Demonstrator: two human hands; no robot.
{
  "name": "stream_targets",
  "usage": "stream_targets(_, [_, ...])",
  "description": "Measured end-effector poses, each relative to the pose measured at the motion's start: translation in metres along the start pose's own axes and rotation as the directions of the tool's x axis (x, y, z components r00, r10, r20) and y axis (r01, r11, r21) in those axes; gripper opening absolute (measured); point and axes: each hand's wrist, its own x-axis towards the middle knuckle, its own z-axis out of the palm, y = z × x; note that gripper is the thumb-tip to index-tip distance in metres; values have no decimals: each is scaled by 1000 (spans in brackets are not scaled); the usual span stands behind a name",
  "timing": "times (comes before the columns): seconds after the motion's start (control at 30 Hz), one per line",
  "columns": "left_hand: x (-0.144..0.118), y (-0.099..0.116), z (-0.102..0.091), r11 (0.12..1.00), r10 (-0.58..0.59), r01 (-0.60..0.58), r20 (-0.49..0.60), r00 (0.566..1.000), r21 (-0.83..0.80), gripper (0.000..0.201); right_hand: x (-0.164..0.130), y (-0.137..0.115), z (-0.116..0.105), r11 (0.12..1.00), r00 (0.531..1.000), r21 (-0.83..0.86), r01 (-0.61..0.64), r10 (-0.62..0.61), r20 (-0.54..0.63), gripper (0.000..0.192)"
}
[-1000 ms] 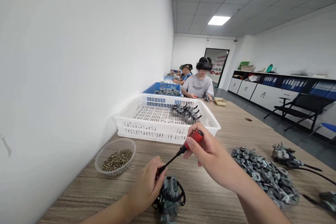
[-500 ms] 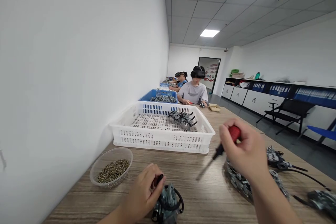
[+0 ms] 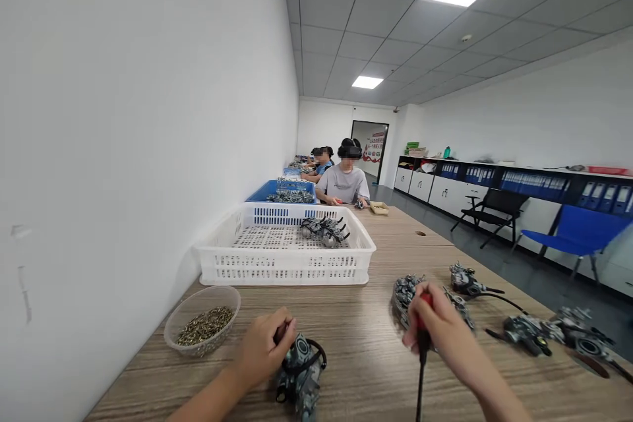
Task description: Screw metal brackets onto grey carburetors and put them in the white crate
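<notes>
Wood-grain table, white crate, white wall

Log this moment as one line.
left hand: grips carburetor | right hand: holds screwdriver, tip down | table

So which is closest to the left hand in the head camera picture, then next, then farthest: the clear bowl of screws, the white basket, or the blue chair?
1. Clear plastic bowl of small screws, just left of the left hand.
2. White slotted plastic basket, farther back on the table.
3. Blue chair, far off on the right side of the room.
</notes>
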Motion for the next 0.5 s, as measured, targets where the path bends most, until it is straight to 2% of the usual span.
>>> stream_targets(0.13, [4, -4, -2, 1000, -5, 4, 23, 1000, 28, 32, -44, 64, 8, 999, 998, -6, -43, 43, -49, 59])
stream_targets(0.2, [5, -7, -4, 999, -13, 12, 26, 1000, 39, 31, -53, 85, 4, 998, 996, -26, -55, 53, -76, 61])
stream_targets(0.4, [9, -17, -4, 995, -102, 102, 46, 994, 8, 30, -51, 119, -12, 987, 988, -157, -23, -2, -154, 52])
stream_targets(0.5, [7, -23, -4, 986, -158, 160, 54, 986, -44, 35, -51, 126, -14, 966, 988, -255, 47, -82, -130, 49])
